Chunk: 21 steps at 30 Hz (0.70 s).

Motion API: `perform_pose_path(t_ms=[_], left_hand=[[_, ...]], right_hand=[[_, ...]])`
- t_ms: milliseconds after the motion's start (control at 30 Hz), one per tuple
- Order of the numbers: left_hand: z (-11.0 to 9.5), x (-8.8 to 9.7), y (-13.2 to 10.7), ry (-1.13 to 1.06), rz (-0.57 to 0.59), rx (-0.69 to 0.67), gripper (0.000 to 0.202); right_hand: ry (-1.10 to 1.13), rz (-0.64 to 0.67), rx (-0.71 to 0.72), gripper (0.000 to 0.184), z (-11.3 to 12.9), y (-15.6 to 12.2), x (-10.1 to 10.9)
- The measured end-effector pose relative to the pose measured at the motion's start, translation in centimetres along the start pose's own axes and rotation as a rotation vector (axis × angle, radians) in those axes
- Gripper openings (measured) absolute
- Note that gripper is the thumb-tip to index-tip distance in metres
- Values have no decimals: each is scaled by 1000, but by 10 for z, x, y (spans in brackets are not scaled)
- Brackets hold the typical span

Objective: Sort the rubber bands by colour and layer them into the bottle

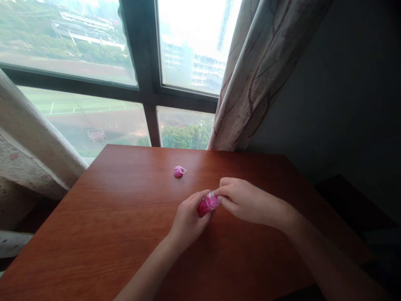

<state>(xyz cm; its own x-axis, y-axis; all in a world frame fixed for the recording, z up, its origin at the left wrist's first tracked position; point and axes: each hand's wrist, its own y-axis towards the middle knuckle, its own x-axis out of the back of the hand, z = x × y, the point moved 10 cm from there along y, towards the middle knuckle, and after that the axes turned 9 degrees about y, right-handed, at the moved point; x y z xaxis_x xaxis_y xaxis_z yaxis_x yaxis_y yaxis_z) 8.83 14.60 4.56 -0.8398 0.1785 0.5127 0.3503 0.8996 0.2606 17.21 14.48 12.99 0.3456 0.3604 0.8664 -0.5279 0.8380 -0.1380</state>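
My left hand (191,217) is wrapped around a small clear bottle with pink contents (208,203), tilted with its whitish top toward my right hand. The fingertips of my right hand (239,196) are pinched together at the bottle's top; what they grip there is too small to make out. Farther back on the brown wooden table (125,234) lies a pink domed cap (178,172) with a white loop at its side. It is apart from both hands.
Behind my right wrist a sliver of something blue (262,189) shows on the table, mostly hidden. The table's far edge meets a window with a dark frame (147,94). Patterned curtains hang at the left (37,138) and right (247,83).
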Motion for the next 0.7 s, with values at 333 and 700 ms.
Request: perform_pose_path(t_ms=[333, 700], left_hand=[[6, -1, 1, -214, 3, 61, 42], [-7, 3, -1, -66, -41, -45, 37]], right_hand=[[136, -90, 41, 25, -3, -8, 8], [-143, 158, -67, 15, -15, -8, -28]])
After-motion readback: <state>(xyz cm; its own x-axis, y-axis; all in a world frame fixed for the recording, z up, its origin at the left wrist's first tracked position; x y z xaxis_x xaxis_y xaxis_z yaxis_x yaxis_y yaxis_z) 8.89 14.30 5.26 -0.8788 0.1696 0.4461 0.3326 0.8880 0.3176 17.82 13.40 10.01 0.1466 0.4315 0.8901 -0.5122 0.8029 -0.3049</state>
